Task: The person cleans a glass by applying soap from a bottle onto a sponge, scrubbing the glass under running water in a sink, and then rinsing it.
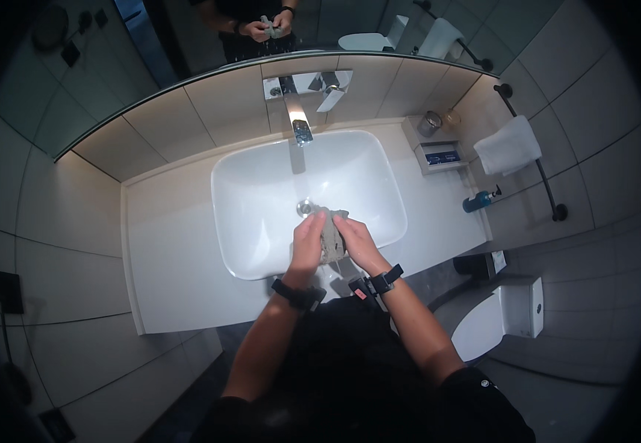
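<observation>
Both my hands hold a grey cloth (332, 239) over the near part of a white washbasin (254, 221). My left hand (308, 241) grips its left side, and my right hand (358, 241) grips its right side, with the thumbs near the top. The cloth looks bunched and wet. Just beyond it lies the round metal drain (305, 208), partly covered by the cloth. Farther back, a chrome wall faucet (301, 130) reaches over the basin, with its lever handle (330, 99) to the right. The fingers beneath the cloth are hidden.
A grey caddy (423, 160) with glass cups stands at the counter's back right, near a blue pump bottle (476, 201). A white towel (509, 147) hangs on a black rail (547, 185). A toilet (478, 329) is at the right. A mirror (148, 77) spans the back wall.
</observation>
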A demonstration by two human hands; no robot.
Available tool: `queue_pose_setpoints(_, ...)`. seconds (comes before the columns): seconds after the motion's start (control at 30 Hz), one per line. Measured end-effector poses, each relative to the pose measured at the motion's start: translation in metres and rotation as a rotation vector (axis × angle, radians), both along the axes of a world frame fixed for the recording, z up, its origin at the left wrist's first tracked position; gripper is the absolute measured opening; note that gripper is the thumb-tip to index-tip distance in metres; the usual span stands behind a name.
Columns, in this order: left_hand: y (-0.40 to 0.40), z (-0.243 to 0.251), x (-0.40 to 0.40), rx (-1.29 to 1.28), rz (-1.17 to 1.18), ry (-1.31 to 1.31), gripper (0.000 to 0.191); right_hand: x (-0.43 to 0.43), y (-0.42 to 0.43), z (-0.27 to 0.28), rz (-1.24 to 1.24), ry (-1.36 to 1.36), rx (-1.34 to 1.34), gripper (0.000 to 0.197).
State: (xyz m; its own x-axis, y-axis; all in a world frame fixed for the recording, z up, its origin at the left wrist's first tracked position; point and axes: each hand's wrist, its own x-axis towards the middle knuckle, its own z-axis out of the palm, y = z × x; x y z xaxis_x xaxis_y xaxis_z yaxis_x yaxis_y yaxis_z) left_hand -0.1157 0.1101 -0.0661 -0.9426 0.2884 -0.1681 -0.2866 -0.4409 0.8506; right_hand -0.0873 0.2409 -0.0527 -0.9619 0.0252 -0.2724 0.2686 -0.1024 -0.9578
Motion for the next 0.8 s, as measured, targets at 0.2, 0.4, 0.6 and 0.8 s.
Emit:
queue_pose_setpoints(0.2, -0.003, -0.012, -0.002, -0.029, -0.01, -0.017, 0.033, 0.001, 0.001, -0.012, -0.136, 0.07, -0.062, 0.036)
queue_pose_setpoints(0.4, -0.013, -0.006, -0.006, -0.11, 0.008, 0.065, 0.035, 0.001, 0.007, 0.005, -0.111, 0.075, -0.053, 0.035)
queue_pose_setpoints(0.6, -0.014, -0.003, -0.006, -0.14, 0.022, 0.102, 0.035, 0.0, 0.011, 0.004, -0.096, 0.172, -0.024, 0.034)
queue_pose_setpoints(0.8, -0.006, -0.005, -0.006, -0.045, -0.091, -0.033, 0.035, 0.004, 0.003, 0.029, 0.084, 0.072, 0.126, 0.032)
